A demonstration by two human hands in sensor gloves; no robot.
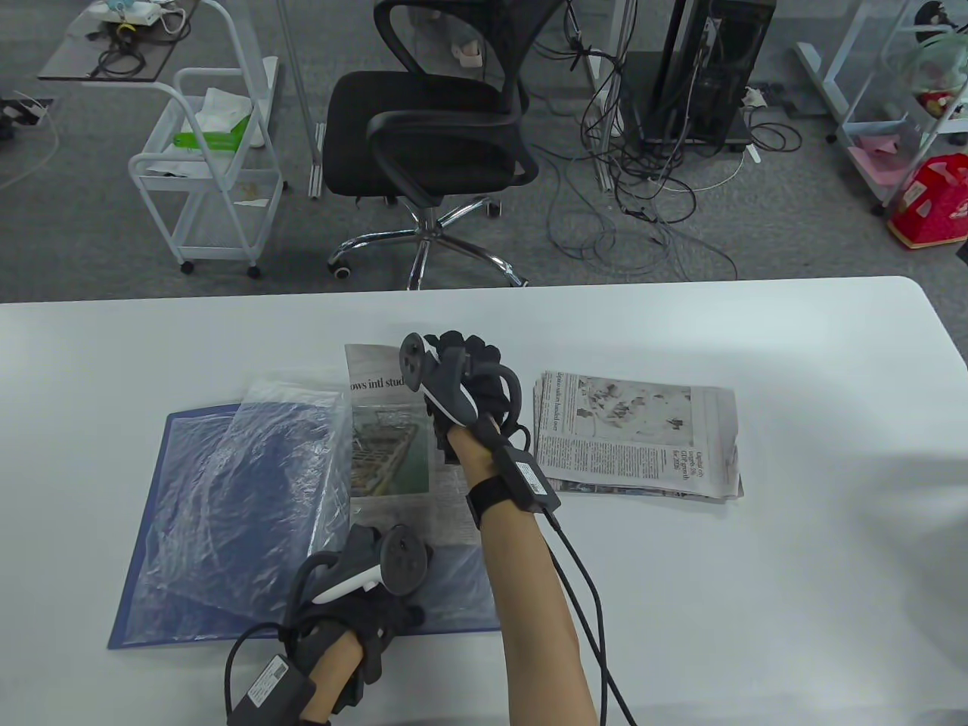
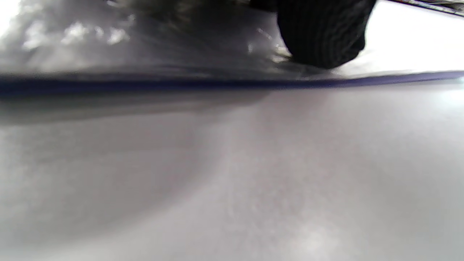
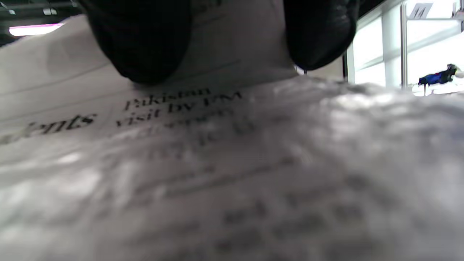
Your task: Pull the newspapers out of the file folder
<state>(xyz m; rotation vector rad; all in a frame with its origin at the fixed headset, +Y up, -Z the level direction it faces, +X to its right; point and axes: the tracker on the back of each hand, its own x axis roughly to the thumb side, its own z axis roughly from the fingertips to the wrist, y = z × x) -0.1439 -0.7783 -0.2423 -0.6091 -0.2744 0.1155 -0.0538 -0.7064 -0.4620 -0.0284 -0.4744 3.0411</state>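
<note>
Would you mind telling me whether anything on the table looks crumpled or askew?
Yes: the folder's clear plastic sleeve is crumpled and lifted at its far corner, and a newspaper sticks halfway out from beneath it.

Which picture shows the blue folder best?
The table view: there the whole blue file folder lies open on the table, its clear plastic sleeves rumpled on top, with the left hand resting on its near edge. The left wrist view shows only its thin blue edge, blurred. The right wrist view shows newspaper only.
</note>
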